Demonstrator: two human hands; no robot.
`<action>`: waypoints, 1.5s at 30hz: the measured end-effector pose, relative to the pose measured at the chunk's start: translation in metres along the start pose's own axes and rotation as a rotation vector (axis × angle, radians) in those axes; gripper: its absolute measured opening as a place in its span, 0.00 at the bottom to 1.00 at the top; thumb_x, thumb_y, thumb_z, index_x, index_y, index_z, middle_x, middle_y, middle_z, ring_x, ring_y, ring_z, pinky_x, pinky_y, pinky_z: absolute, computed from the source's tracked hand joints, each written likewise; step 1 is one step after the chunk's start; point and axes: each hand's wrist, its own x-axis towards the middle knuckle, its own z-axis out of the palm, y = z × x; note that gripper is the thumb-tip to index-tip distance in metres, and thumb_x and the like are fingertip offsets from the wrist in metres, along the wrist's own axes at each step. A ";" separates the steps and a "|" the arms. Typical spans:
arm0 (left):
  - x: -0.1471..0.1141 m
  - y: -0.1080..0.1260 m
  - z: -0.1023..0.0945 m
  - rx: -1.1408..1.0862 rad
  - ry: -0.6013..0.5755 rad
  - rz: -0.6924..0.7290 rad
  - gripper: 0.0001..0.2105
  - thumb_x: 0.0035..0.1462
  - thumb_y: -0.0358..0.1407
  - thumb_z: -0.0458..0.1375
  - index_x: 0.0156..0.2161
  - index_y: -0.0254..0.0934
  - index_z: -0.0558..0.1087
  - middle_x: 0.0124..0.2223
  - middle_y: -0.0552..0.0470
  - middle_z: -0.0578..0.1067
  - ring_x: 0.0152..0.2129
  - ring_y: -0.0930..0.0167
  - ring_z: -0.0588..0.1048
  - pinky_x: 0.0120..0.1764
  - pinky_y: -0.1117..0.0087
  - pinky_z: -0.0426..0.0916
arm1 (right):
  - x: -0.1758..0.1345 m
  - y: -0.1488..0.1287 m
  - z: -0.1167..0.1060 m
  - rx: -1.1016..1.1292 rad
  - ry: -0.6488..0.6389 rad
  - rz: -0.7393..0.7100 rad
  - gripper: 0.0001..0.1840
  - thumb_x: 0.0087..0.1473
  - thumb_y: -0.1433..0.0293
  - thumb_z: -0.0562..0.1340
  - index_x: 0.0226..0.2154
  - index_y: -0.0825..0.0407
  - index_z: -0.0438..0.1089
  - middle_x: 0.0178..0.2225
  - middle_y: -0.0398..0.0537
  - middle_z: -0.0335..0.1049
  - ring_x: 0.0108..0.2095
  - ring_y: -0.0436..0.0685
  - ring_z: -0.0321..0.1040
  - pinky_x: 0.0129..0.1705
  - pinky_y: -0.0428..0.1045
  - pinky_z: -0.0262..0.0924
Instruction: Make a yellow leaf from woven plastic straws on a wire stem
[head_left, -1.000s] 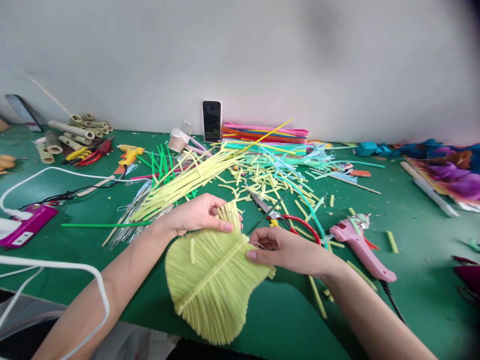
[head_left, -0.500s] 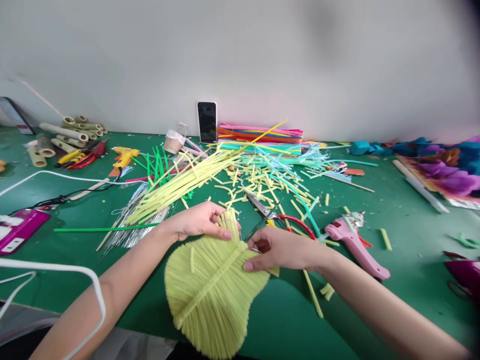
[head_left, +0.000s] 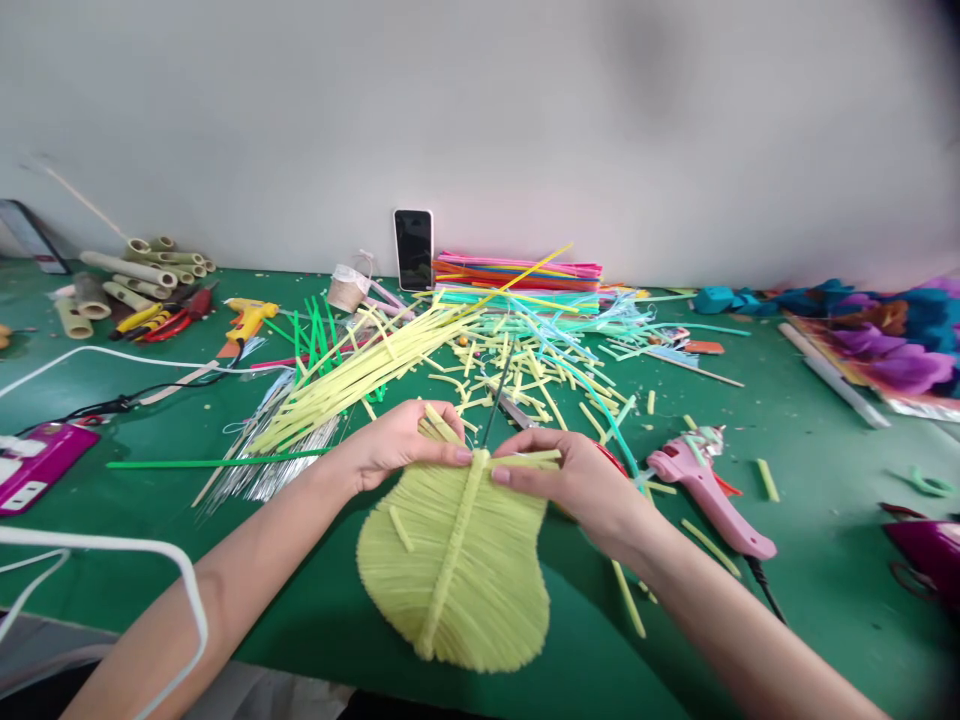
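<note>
The left hand [head_left: 412, 445] pinches short yellow strips [head_left: 442, 427] in its grip, thumb tip against the top of the leaf's [head_left: 499, 570] rib [head_left: 452, 560]. The leaf extends from both hands toward the person, over the near tabletop [head_left: 315, 600], its long rib leaning slightly right up to a dark stem [head_left: 496, 400]; right of that top, a bit farther off, the right hand's [head_left: 577, 485] grip clasps pale strips [head_left: 536, 460].

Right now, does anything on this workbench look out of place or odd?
A short strip lies on the leaf-shaped piece, left of its ridge, crossing the rows at an angle; it looks stray. Behind, yellow-green offcuts are scattered untidily.
</note>
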 end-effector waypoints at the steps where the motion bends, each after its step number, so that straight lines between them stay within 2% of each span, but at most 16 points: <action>1: 0.000 0.000 0.002 -0.014 0.025 0.022 0.16 0.41 0.36 0.73 0.32 0.36 0.70 0.26 0.59 0.72 0.21 0.78 0.71 0.26 0.78 0.65 | 0.000 0.002 0.002 0.082 0.042 -0.006 0.17 0.39 0.61 0.74 0.31 0.50 0.76 0.31 0.44 0.75 0.31 0.54 0.70 0.35 0.49 0.61; 4: 0.002 -0.001 0.008 -0.059 0.102 0.072 0.17 0.41 0.37 0.73 0.32 0.36 0.70 0.26 0.59 0.73 0.21 0.77 0.71 0.26 0.78 0.65 | 0.000 0.007 0.006 0.287 0.151 -0.007 0.19 0.38 0.61 0.75 0.34 0.50 0.75 0.32 0.45 0.76 0.32 0.55 0.71 0.35 0.49 0.63; 7: 0.003 -0.004 0.015 -0.121 0.172 0.112 0.18 0.41 0.37 0.73 0.33 0.38 0.69 0.27 0.59 0.75 0.22 0.76 0.73 0.27 0.76 0.67 | -0.002 0.010 0.010 0.442 0.190 -0.010 0.24 0.39 0.60 0.75 0.41 0.47 0.73 0.34 0.45 0.77 0.33 0.58 0.74 0.38 0.52 0.67; 12: 0.002 -0.008 0.022 -0.182 0.224 0.149 0.18 0.40 0.36 0.73 0.33 0.38 0.69 0.27 0.58 0.75 0.22 0.75 0.73 0.28 0.75 0.68 | -0.005 0.012 0.013 0.548 0.105 -0.025 0.17 0.43 0.60 0.73 0.36 0.50 0.75 0.37 0.49 0.79 0.36 0.62 0.77 0.42 0.55 0.69; 16: 0.004 -0.011 0.022 -0.192 0.253 0.164 0.19 0.38 0.36 0.74 0.32 0.37 0.69 0.27 0.59 0.75 0.22 0.75 0.73 0.28 0.75 0.69 | -0.007 0.013 0.012 0.549 0.062 0.019 0.19 0.45 0.58 0.72 0.39 0.49 0.77 0.37 0.50 0.80 0.37 0.64 0.78 0.40 0.55 0.71; 22: 0.003 -0.007 0.018 -0.171 0.214 0.153 0.18 0.41 0.36 0.73 0.32 0.37 0.68 0.28 0.58 0.76 0.23 0.75 0.74 0.27 0.75 0.69 | -0.011 0.010 0.015 0.593 0.021 -0.033 0.18 0.47 0.59 0.71 0.42 0.46 0.78 0.37 0.47 0.81 0.37 0.62 0.78 0.41 0.54 0.71; 27: 0.002 -0.006 0.019 -0.163 0.228 0.177 0.17 0.41 0.35 0.73 0.32 0.36 0.68 0.27 0.58 0.75 0.22 0.76 0.73 0.27 0.76 0.68 | -0.010 0.009 0.017 0.531 0.062 -0.095 0.19 0.48 0.59 0.70 0.43 0.47 0.77 0.35 0.47 0.81 0.34 0.61 0.78 0.38 0.53 0.71; 31: 0.003 -0.008 0.021 -0.143 0.228 0.187 0.18 0.41 0.36 0.73 0.33 0.36 0.68 0.27 0.59 0.75 0.22 0.76 0.73 0.27 0.77 0.67 | -0.008 0.011 0.019 0.410 0.162 -0.122 0.18 0.44 0.60 0.73 0.39 0.49 0.78 0.32 0.47 0.81 0.31 0.60 0.77 0.33 0.51 0.70; 34: 0.001 -0.004 0.016 -0.082 0.193 0.165 0.17 0.43 0.37 0.72 0.33 0.36 0.68 0.26 0.59 0.74 0.21 0.77 0.72 0.27 0.77 0.67 | -0.008 0.010 0.020 0.392 0.187 -0.123 0.17 0.45 0.58 0.72 0.38 0.49 0.78 0.32 0.47 0.80 0.30 0.58 0.76 0.32 0.50 0.69; 37: -0.004 0.006 0.007 0.007 0.147 0.147 0.16 0.45 0.39 0.71 0.34 0.36 0.69 0.29 0.56 0.76 0.25 0.75 0.76 0.29 0.76 0.68 | -0.009 0.008 0.020 0.400 0.143 -0.097 0.18 0.45 0.57 0.71 0.38 0.49 0.78 0.32 0.47 0.80 0.31 0.58 0.76 0.33 0.50 0.69; 39: -0.007 0.013 0.001 0.027 0.140 0.150 0.18 0.46 0.40 0.70 0.39 0.37 0.70 0.38 0.51 0.79 0.32 0.70 0.78 0.35 0.71 0.71 | -0.009 0.008 0.020 0.378 0.055 -0.062 0.18 0.45 0.57 0.72 0.37 0.50 0.78 0.32 0.47 0.79 0.31 0.58 0.76 0.34 0.51 0.69; 41: -0.009 0.015 -0.002 0.082 0.122 0.114 0.20 0.46 0.41 0.70 0.42 0.37 0.70 0.42 0.47 0.79 0.36 0.67 0.78 0.37 0.67 0.72 | -0.008 0.011 0.021 0.314 -0.043 -0.031 0.18 0.45 0.56 0.71 0.36 0.51 0.78 0.32 0.46 0.79 0.30 0.57 0.75 0.33 0.50 0.68; 43: -0.009 0.014 0.000 0.183 0.076 0.038 0.19 0.45 0.41 0.70 0.40 0.35 0.71 0.38 0.48 0.78 0.35 0.68 0.77 0.37 0.69 0.70 | -0.007 0.014 0.023 0.197 -0.065 -0.024 0.18 0.44 0.56 0.71 0.32 0.53 0.77 0.28 0.45 0.77 0.27 0.54 0.72 0.28 0.47 0.64; 45: -0.008 0.011 0.002 0.260 0.034 -0.027 0.18 0.44 0.41 0.71 0.36 0.34 0.72 0.34 0.50 0.78 0.33 0.70 0.76 0.35 0.72 0.68 | -0.005 0.016 0.024 0.075 -0.020 -0.042 0.18 0.44 0.55 0.71 0.27 0.54 0.75 0.25 0.43 0.74 0.24 0.52 0.68 0.24 0.46 0.60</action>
